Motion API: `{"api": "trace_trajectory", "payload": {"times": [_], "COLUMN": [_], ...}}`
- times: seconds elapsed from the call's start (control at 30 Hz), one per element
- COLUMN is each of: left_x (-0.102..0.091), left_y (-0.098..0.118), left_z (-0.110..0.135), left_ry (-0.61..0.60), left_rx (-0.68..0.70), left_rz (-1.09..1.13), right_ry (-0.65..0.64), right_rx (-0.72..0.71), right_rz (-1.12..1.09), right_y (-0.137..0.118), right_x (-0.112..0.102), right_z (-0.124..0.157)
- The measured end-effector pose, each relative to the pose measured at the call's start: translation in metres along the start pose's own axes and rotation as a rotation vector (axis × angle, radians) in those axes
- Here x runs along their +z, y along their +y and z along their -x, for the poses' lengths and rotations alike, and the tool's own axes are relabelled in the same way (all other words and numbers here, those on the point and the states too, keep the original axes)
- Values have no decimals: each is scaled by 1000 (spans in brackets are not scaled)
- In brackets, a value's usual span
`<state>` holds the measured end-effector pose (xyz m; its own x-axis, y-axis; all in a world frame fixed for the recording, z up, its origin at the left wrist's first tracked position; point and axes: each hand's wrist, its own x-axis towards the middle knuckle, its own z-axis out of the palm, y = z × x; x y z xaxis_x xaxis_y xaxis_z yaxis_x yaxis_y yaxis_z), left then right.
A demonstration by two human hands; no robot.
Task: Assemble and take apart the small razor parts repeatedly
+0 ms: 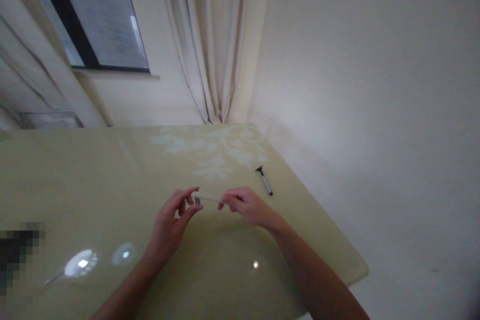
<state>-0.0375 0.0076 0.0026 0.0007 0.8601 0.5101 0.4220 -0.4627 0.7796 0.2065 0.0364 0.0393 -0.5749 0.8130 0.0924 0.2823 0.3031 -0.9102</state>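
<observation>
My left hand (pixel 176 217) pinches a small dark piece with green on it (pixel 197 199), which looks like a razor cartridge, between thumb and index finger. My right hand (pixel 243 205) is closed around one end of a slim pale stick (pixel 210 197), possibly a toothbrush. The stick's far end meets the small piece at my left fingertips; its tip is too small to make out. Both hands are above the glossy table (pixel 225 280). Beyond my right hand lies a razor (pixel 265 181) with a grey handle and a black head, untouched.
A white floral pattern (pixel 213 167) decorates the far part of the table. The table's right edge (pixel 311 187) slants close along the white wall (pixel 375 110). Curtains (pixel 210 35) and a window (pixel 101 15) stand behind. A blurred dark patch (pixel 17 247) is at lower left.
</observation>
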Motion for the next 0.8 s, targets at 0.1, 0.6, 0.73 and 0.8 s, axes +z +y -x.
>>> {"api": "trace_trajectory", "payload": {"times": [0.1,0.6,0.73,0.8], "left_x": [0,0,0,0], "left_y": [1,3,3,3], "left_z": [-1,-1,-1,-2], "left_ry": [15,11,-7,-4], "left_rx": [8,10,29,41], "left_rz": [2,5,-13,-14], "right_ry": [6,5,-53,-41], "right_rx": [11,14,20,15], "right_rz": [-4,12,3,16], "right_y": [2,1,0,0], "right_x": [0,-2,-2,-3], "right_z": [0,1,1,1]}}
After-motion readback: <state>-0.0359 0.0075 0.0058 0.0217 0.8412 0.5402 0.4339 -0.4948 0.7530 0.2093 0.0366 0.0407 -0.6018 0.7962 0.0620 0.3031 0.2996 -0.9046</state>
